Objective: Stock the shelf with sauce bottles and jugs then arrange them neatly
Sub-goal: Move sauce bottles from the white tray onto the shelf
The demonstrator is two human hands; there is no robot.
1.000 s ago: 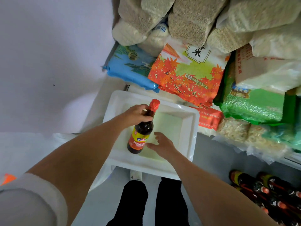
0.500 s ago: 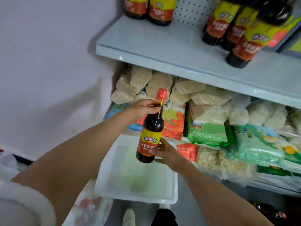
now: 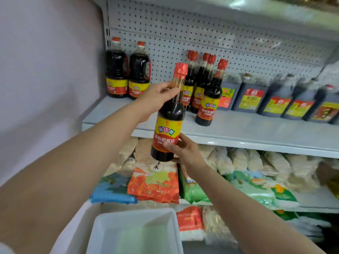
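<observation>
Soft, even indoor light, moderately bright, seems to fall from above. Toward twelve to one o'clock a pale glare streaks the upper shelf edge. A broad faint shadow lies on the wall at nine o'clock. Wide-angle distortion bends lines outward. Motion blur smears the jugs at three o'clock and the white bin at six.

The sauce bottle hides part of the row of bottles standing behind it on the shelf. To the right of that bottle the dark jugs blur, their labels unreadable, the last one cut by the edge. Below it, the white bin runs off the bottom.
</observation>
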